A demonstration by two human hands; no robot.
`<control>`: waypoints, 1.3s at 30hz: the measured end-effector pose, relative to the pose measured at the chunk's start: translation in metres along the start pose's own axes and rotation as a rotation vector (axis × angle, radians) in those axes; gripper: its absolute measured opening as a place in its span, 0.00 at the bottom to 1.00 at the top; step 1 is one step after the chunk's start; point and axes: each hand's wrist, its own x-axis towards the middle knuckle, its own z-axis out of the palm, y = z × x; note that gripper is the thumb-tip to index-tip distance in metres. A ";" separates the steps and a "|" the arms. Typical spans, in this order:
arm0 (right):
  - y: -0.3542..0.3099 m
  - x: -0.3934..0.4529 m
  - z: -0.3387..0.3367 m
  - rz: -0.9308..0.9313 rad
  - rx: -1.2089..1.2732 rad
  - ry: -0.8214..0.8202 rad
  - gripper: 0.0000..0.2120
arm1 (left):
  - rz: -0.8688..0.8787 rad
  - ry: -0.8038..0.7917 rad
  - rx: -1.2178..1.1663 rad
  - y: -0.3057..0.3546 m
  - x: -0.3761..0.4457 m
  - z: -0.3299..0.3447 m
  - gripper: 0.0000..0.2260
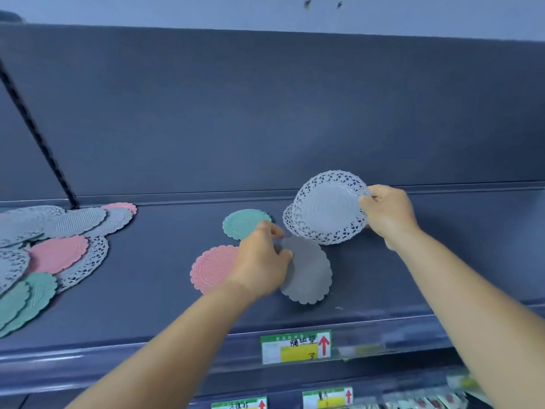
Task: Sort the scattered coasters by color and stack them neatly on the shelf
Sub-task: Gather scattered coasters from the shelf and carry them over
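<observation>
Lace coasters: grey, held tilted above the shelf, at least two overlapped.
Right hand: fingers curled, pinching their right edge.
Plain grey coaster: flat on the shelf, just below the lace ones.
Left hand: fingers curled, pinching its left edge.
Green coaster, pink coaster: beside the left hand.
Mixed pile: far left.
Price tag: shelf front.

Both forearms and hands bare, unsleeved.
</observation>
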 end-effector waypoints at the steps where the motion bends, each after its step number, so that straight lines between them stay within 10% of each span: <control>1: 0.001 0.005 0.002 0.008 0.016 -0.020 0.12 | -0.007 0.000 0.000 0.000 0.001 0.005 0.10; 26: 0.011 0.007 0.023 -0.239 -0.805 -0.403 0.21 | 0.261 -0.061 0.644 0.003 -0.001 0.019 0.14; 39: -0.080 -0.106 0.067 -0.544 -0.589 -0.545 0.25 | 0.148 0.128 0.708 -0.045 -0.042 -0.090 0.21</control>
